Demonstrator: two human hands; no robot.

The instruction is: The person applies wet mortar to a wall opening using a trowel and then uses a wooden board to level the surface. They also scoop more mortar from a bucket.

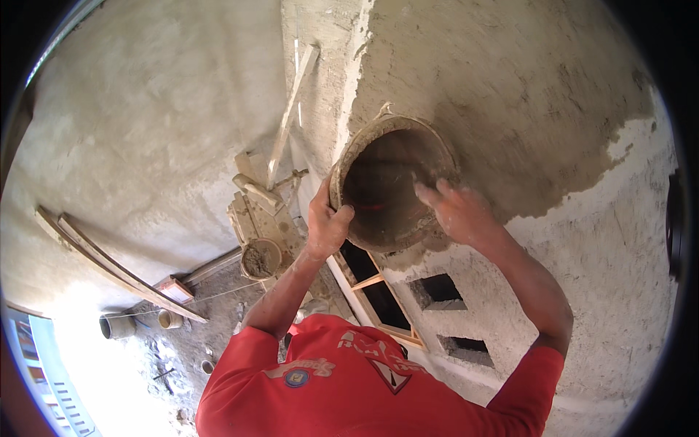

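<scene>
One bucket (pixel 403 221), biggest of the vessels, is raised between two bare hands, its round mouth toward the viewer, inside dark and smeared, a small reddish patch deep within. Left hand (pixel 328 226): at the near-left rim, fingers curled around the outer side, thumb lying over the edge; rim pinched between. Right hand (pixel 462 211): overlaps the right rim, a finger pointing left across the mouth; cannot tell whether these fingers grip the rim or anything else.

Counts, largest down:
- Walls, two: left wall (pixel 145 124) and right wall (pixel 546 80); darker damp-looking plaster with a ragged lower edge on the right one.
- Long boards (pixel 120 266), two, side by side, slanting along the left wall.
- Straight board (pixel 291 109), one, leaning near the corner, above stacked planks (pixel 243 217).
- Wooden frame (pixel 369 282), one, below the bucket.
- Rectangular wall openings (pixel 440 290), two visible, dark inside.
- Smaller vessels, four: mortar pan (pixel 274 251) by the planks, grey pail (pixel 122 326), pale pail (pixel 172 319), tiny pot (pixel 207 366) on the ground.
</scene>
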